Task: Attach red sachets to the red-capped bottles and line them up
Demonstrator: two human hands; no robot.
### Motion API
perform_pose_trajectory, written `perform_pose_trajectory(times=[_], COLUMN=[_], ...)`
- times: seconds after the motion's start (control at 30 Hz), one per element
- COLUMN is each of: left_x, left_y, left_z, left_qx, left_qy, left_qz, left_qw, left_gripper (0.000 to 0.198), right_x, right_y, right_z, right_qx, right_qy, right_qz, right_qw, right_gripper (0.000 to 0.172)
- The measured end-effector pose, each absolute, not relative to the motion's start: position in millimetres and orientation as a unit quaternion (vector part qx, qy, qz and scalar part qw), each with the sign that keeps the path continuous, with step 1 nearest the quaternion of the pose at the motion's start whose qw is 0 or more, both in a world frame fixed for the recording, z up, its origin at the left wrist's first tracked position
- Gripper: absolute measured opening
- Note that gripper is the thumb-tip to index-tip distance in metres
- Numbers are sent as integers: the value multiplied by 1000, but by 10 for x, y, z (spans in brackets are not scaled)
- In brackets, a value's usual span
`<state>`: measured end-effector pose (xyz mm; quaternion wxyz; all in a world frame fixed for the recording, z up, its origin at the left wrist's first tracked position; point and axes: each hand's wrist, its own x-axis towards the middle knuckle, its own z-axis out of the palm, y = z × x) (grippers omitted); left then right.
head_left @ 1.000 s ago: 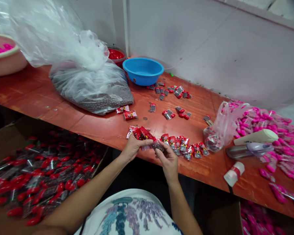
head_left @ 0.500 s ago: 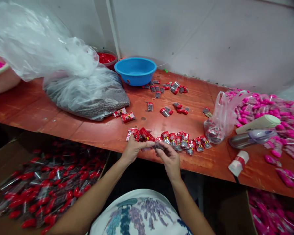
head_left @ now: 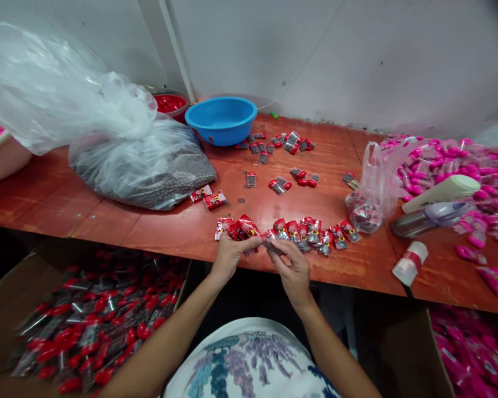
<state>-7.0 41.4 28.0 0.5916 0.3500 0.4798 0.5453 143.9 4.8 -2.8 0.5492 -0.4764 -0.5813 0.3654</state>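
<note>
My left hand (head_left: 231,255) is closed on a bunch of small red-topped packets (head_left: 239,228) at the front edge of the red wooden table (head_left: 108,221). My right hand (head_left: 292,266) pinches the same bunch from the right, where it joins a row of red-topped packets (head_left: 315,232) lying along the table edge. Both hands meet just above the edge, thumbs on top.
A big clear bag of dark beads (head_left: 141,166) lies at left, a blue bowl (head_left: 221,119) and a red tub (head_left: 170,104) behind it. Loose packets (head_left: 282,145) are scattered mid-table. Pink packets (head_left: 448,166), a small bag (head_left: 371,190), a handheld device (head_left: 435,213) sit right. Boxes of packets (head_left: 87,320) stand below.
The view has shifted left and down a little. My hands stay at the table edge, closing together on the bunch of packets.
</note>
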Motion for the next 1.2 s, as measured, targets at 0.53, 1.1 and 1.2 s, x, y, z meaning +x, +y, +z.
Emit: perform_pose_trajectory(times=[0.53,1.1,1.2], left_x=[-62,-51,-40], left_y=[391,391,371], left_z=[83,138,161], left_qx=[211,258,265], left_qy=[444,466,472], left_qz=[559,599,575], left_qw=[668,597,613], left_gripper=[29,31,33], right_x=[1494,1479,1480], right_y=[58,-26,-19], right_z=[-67,-14,-7], right_qx=[-484,-511,-504], right_qy=[-486,-437,-437], right_qz=[413,497,503], right_qw=[599,549,550], right_gripper=[22,25,25])
